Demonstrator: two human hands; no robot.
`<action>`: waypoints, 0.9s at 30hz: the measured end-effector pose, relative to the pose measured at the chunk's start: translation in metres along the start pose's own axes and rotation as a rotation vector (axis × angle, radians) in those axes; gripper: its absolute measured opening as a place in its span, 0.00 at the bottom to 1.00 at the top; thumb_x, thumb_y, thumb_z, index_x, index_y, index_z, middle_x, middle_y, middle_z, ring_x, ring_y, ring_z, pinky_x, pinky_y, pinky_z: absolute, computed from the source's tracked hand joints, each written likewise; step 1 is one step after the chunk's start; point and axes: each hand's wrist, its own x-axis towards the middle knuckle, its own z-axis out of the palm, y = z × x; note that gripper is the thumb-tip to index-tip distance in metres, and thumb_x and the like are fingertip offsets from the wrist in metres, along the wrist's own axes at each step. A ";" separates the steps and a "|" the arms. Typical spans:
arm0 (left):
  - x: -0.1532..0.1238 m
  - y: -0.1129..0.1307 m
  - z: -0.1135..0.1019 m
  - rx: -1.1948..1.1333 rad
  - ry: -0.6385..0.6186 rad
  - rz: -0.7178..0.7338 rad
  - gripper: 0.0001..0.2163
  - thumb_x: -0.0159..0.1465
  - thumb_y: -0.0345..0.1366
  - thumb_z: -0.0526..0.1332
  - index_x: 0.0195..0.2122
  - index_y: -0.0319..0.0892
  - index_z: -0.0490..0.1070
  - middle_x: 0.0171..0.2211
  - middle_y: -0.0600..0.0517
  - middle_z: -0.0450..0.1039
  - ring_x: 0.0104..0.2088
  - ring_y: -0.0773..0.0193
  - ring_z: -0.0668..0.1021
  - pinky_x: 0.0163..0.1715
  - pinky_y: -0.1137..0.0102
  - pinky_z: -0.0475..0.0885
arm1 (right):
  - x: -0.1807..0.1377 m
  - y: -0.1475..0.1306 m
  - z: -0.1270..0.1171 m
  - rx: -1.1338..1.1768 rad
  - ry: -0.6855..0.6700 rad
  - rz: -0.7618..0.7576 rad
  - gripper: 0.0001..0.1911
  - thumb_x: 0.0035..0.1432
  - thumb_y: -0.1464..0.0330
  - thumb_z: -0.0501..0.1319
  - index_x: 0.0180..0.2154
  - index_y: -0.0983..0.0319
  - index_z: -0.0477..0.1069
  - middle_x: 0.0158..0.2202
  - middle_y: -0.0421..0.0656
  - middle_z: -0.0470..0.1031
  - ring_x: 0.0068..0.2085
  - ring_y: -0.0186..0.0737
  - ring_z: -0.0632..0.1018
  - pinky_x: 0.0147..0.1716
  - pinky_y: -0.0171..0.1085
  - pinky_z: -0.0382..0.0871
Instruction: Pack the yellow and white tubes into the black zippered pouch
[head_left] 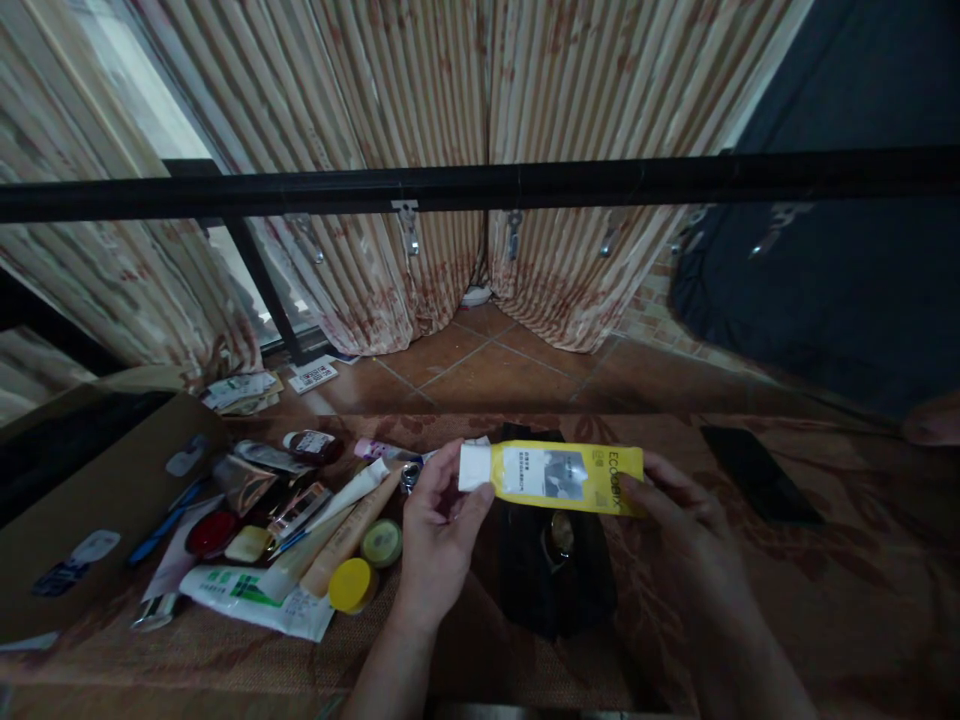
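A yellow tube with a white cap (553, 475) is held level between my two hands, label side up. My left hand (441, 530) pinches its white cap end. At the tube's flat crimped end, my right hand (694, 525) is closed on it with the thumb on top. Below the tube lies a black pouch (555, 590) with something small and gold-coloured on it; the tube hides part of the pouch. Left of my left hand are a round yellow container (352, 585) and a green-lidded jar (382, 543), apart from the hand.
Several tubes lie heaped on the cloth-covered table, among them a white and green tube (259, 600) and a small dark bottle (313, 444). A cardboard box (142, 490) stands at the left. A black phone-like slab (757, 474) lies at the right. Beyond, a dark rail (480, 190) crosses striped curtains.
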 end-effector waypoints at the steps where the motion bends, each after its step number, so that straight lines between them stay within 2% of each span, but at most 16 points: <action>1: 0.000 0.000 0.000 -0.019 0.002 -0.005 0.23 0.57 0.36 0.69 0.53 0.43 0.69 0.49 0.46 0.77 0.48 0.57 0.79 0.48 0.65 0.74 | 0.000 0.001 -0.001 -0.011 0.002 -0.003 0.13 0.47 0.65 0.73 0.38 0.54 0.81 0.33 0.40 0.81 0.31 0.39 0.80 0.29 0.34 0.73; 6: 0.000 -0.002 0.000 -0.031 0.013 -0.007 0.23 0.57 0.35 0.69 0.53 0.42 0.69 0.49 0.46 0.77 0.48 0.58 0.79 0.47 0.67 0.75 | 0.000 0.004 -0.003 -0.043 -0.013 -0.006 0.14 0.47 0.65 0.73 0.40 0.53 0.81 0.32 0.38 0.82 0.29 0.37 0.78 0.27 0.33 0.71; 10: 0.000 0.001 0.000 -0.027 0.019 -0.001 0.23 0.57 0.35 0.69 0.53 0.42 0.68 0.48 0.46 0.78 0.47 0.58 0.80 0.46 0.67 0.75 | 0.001 0.004 -0.004 -0.083 0.000 -0.014 0.14 0.46 0.65 0.73 0.38 0.54 0.81 0.32 0.39 0.82 0.29 0.39 0.79 0.26 0.33 0.71; 19: 0.001 0.001 0.002 -0.038 0.029 -0.013 0.23 0.56 0.35 0.70 0.52 0.42 0.69 0.48 0.47 0.78 0.48 0.57 0.79 0.48 0.65 0.74 | -0.001 0.001 0.001 -0.097 -0.028 -0.007 0.10 0.48 0.64 0.72 0.36 0.56 0.81 0.33 0.41 0.82 0.32 0.42 0.80 0.29 0.36 0.73; 27: 0.001 0.001 0.003 -0.025 0.049 -0.029 0.23 0.56 0.35 0.69 0.52 0.41 0.69 0.49 0.46 0.77 0.48 0.58 0.79 0.49 0.65 0.74 | -0.002 0.003 0.003 -0.077 -0.062 -0.012 0.08 0.51 0.65 0.71 0.36 0.56 0.80 0.36 0.40 0.81 0.34 0.41 0.80 0.33 0.36 0.74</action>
